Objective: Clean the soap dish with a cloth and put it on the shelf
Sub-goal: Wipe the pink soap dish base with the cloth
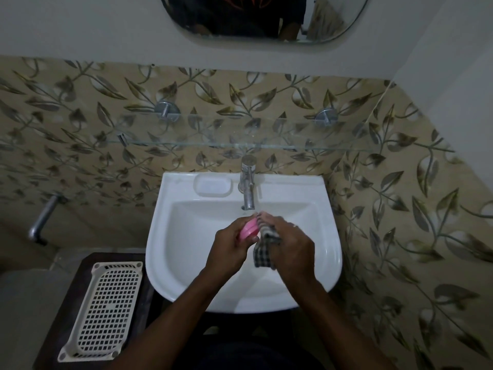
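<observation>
My left hand [231,245] grips a pink soap dish [249,229], tilted on edge, over the white sink basin [186,236]. Pressed against the dish's right side is a black-and-white checked cloth [264,252], held in my right hand [290,245]; part of the cloth hangs down below the hands. Both hands are just in front of the chrome tap [248,182]. A glass shelf [240,134] on two metal brackets runs along the leaf-patterned wall above the sink, with nothing on it.
A moulded soap recess [212,185] sits on the sink's back ledge, left of the tap. A cream plastic grid tray [102,308] lies on a dark stand at lower left. A metal wall tap [42,220] sticks out at left. A mirror [261,20] hangs above.
</observation>
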